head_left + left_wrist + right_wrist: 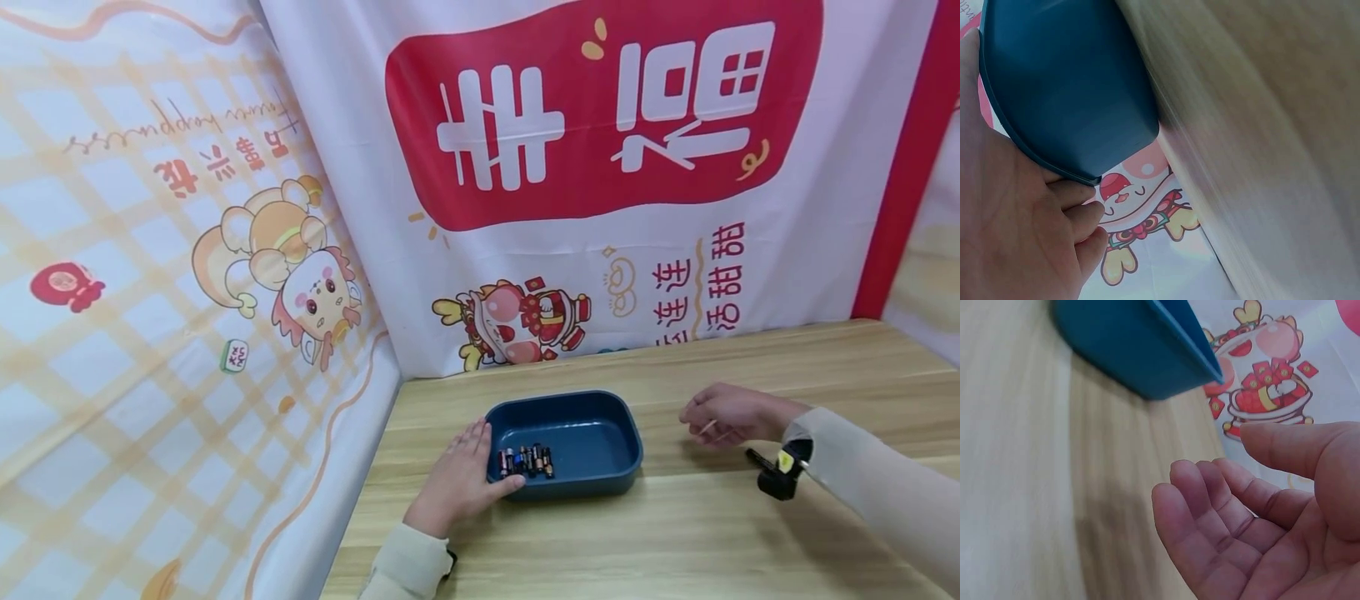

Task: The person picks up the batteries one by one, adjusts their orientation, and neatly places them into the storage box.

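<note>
A dark blue rectangular plastic bin point(566, 493) sits on the wooden table. Several small batteries point(527, 461) lie together inside its left end. My left hand point(459, 483) holds that end, its thumb at the near corner and its fingers along the outside toward the far corner. In the left wrist view, my fingertips point(1088, 194) meet the rim of the bin. Off to the bin's right, my right hand point(731, 414) is raised over the table, apart from the bin. Its fingers point(1175, 512) curl loosely and the palm holds nothing.
The wooden table point(675, 533) runs back to a printed white cloth point(637, 283) hung behind it. Another printed cloth point(142, 333) hangs along the left side. A black wrist camera point(780, 477) is strapped to the right wrist.
</note>
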Tool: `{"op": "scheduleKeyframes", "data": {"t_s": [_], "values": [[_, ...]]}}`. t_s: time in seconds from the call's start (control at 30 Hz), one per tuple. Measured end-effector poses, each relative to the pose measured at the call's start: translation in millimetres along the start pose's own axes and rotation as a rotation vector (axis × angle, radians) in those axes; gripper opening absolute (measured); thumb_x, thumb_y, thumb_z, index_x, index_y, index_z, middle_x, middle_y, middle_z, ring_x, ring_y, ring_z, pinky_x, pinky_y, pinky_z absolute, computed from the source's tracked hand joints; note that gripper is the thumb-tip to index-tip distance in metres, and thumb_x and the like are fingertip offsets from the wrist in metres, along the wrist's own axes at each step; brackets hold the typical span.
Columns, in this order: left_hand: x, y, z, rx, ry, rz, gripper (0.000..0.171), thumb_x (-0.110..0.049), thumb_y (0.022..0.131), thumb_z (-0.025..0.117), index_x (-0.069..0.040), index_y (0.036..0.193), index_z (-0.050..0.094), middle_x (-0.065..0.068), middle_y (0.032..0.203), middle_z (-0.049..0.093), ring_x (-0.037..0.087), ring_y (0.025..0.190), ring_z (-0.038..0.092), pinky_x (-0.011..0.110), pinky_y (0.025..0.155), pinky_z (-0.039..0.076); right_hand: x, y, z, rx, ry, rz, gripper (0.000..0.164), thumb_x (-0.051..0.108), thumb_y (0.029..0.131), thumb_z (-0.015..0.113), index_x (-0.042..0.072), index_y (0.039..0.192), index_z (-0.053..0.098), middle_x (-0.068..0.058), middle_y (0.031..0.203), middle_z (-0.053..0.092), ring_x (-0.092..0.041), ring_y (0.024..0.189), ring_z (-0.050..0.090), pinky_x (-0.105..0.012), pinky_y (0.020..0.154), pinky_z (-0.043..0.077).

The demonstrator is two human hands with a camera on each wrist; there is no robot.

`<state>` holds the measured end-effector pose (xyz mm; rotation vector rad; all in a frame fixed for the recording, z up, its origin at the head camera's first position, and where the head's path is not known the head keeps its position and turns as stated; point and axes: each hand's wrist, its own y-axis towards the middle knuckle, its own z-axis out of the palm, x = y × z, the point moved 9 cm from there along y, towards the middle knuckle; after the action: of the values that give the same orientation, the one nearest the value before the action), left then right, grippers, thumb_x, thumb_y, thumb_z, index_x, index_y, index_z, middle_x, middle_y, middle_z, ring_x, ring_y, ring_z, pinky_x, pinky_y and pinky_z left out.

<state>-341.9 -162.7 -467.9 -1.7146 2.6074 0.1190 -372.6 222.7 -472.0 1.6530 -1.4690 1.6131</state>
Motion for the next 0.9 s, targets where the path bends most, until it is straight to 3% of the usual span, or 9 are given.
{"op": "scheduleKeyframes", "data": {"t_s": [0.23, 0.57, 0.9], "values": [[5.8, -3.3, 3.3, 0.002, -0.003, -0.004, 0.107, -0.081, 0.085, 0.037, -0.001, 0.154, 0.019, 0.014, 0.160, 0.015, 0.030, 0.146, 0.014, 0.046, 0.116, 0.016, -22, -9, -7, 0.036, 0.018, -0.041, 0.027, 0.016, 0.099, 0.055, -0.008, 0.111, 0.057, -0.018, 0.086, 0.065, -0.021, 0.071, 0.062, -0.038, 0.068, 0.056], [5.4, -4.6, 4.4, 0.005, -0.020, -0.015, 0.108, -0.082, 0.084, 0.035, -0.002, 0.155, 0.019, 0.013, 0.160, 0.015, 0.029, 0.146, 0.014, 0.046, 0.116, 0.018, -37, -27, -36, -0.030, 0.021, 0.005, 0.032, 0.016, 0.098, 0.055, -0.010, 0.117, 0.053, -0.015, 0.085, 0.064, -0.022, 0.073, 0.062, -0.037, 0.067, 0.056], [2.5, 0.2, 1.2, 0.004, -0.016, -0.009, 0.109, -0.083, 0.083, 0.035, -0.004, 0.155, 0.018, 0.012, 0.161, 0.014, 0.029, 0.147, 0.013, 0.046, 0.116, 0.016, -59, -33, -53, 0.005, 0.052, -0.007, 0.018, 0.009, 0.097, 0.054, -0.007, 0.105, 0.054, -0.007, 0.079, 0.060, -0.014, 0.068, 0.056, -0.032, 0.064, 0.054]]}}
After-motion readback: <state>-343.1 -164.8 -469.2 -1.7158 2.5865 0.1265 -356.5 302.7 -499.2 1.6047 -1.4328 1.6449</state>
